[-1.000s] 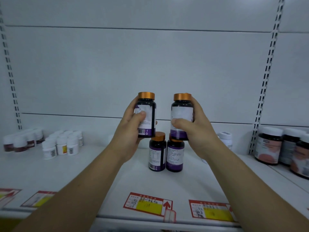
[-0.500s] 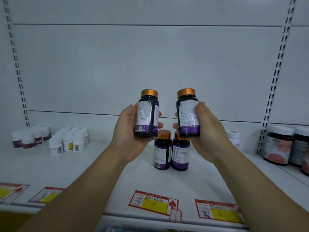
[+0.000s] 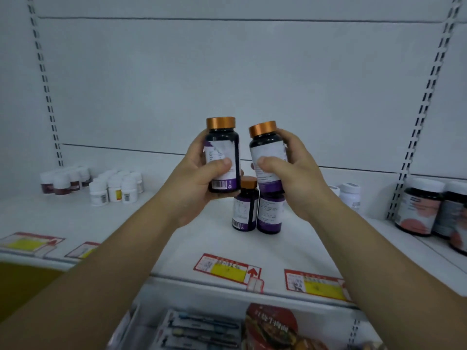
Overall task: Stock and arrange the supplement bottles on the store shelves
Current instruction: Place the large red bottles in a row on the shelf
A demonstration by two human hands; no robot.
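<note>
- Currently the left hand (image 3: 199,178) grips an upright dark bottle (image 3: 225,137), copper-capped, above the shelf (image 3: 202,241); its white-purple label (image 3: 219,151) shows a barcode (image 3: 219,184).
- The right hand (image 3: 293,173) grips a tilted twin bottle (image 3: 266,150), just beside it.
- Two more bottles (image 3: 245,210) stand touching on the shelf below.
- Label print too blurred to read; contents hidden.

Each hand, left (image 3: 199,178) and right (image 3: 290,173), grips a dark copper-capped bottle above two matching bottles (image 3: 256,210) standing on the shelf (image 3: 177,248).
</note>
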